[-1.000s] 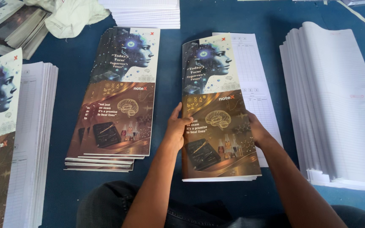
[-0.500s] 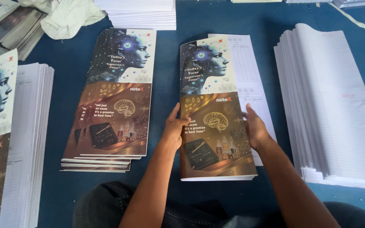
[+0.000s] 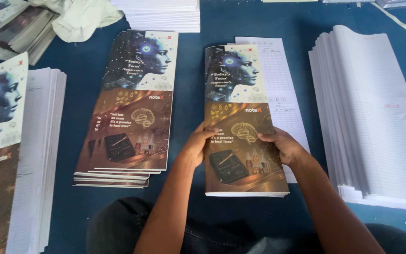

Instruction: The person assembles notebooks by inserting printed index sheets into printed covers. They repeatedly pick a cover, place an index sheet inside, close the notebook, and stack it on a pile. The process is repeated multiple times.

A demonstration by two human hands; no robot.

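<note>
A long printed cover sheet (image 3: 240,94), blue-white on its far half and brown-gold on its near half, lies over a bundle of ruled pages on the blue surface. My left hand (image 3: 197,146) grips its left edge near the middle. On its right edge rests my right hand (image 3: 282,145), fingers curled over the brown half. A white ruled page (image 3: 278,80) sticks out from under the cover on the right side. Both forearms reach in from the bottom of the view.
A pile of matching covers (image 3: 135,108) lies left of the hands. A tall stack of covered bundles (image 3: 15,150) fills the left edge. Fanned white ruled sheets (image 3: 377,113) sit at right. More white paper (image 3: 165,14) and a crumpled cloth (image 3: 83,19) lie at the back.
Both hands have slid slightly toward the middle of the cover's edges. The cover and bundle stay where they were; the camera view has shifted a little.
</note>
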